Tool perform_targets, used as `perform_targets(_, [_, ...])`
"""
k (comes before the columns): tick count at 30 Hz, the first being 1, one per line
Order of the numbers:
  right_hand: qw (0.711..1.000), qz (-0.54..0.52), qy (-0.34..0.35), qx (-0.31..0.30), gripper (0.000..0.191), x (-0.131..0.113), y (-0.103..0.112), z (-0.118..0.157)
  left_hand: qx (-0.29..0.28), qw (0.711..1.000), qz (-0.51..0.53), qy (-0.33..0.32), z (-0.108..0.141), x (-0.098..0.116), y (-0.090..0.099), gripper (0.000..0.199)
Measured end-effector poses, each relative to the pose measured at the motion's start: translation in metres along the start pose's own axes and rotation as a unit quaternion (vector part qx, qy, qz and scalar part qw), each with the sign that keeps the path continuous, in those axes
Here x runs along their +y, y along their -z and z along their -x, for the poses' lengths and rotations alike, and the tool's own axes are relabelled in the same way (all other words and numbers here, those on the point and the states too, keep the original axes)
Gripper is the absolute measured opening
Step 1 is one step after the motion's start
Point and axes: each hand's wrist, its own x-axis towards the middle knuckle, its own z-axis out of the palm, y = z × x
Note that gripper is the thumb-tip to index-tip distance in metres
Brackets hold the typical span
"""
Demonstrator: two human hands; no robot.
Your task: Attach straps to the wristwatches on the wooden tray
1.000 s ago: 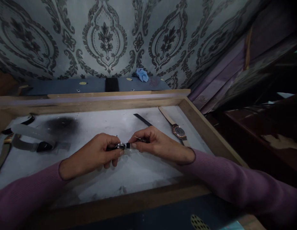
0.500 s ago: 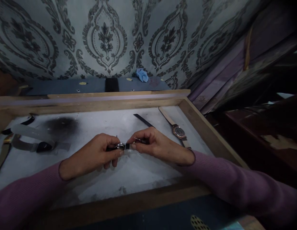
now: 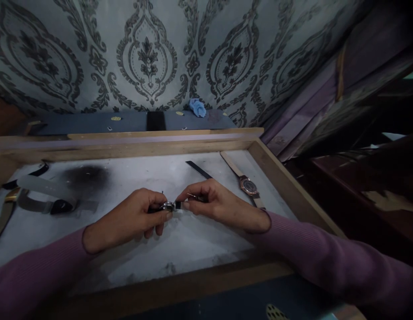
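Over a wooden tray [image 3: 279, 178], your left hand [image 3: 136, 213] pinches a small watch [image 3: 167, 206] while your right hand [image 3: 219, 206] clamps the dark strap [image 3: 178, 205] at its edge, a thin tool [image 3: 194, 196] tucked in its fingers. Best to steady the case, keep the strap square and angle the tip clear of the glass.

1. Ahead we see a grey wall [image 3: 189, 40] with dark medallion ornament.
2. To our right, purple drapery [image 3: 301, 118] hangs in folds.
3. Below, we see a desk [image 3: 282, 180] with a raised wooden rim.
4. Our light is dim, the right edge deep in shadow.
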Motion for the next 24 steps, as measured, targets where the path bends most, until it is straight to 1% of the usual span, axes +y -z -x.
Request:
perform_targets(7, [1.0,-0.008,0.013,0.004,0.02,0.0003,0.0002,-0.0009,0.002,1.0,0.007,0.002,0.0008,0.0001,-0.0006,0.016])
perform_targets(24, [1.0,0.0,0.011,-0.002,0.02,0.0011,0.0003,-0.0005,0.004,1.0,-0.005,-0.006,0.0003,-0.0002,0.0004,0.018])
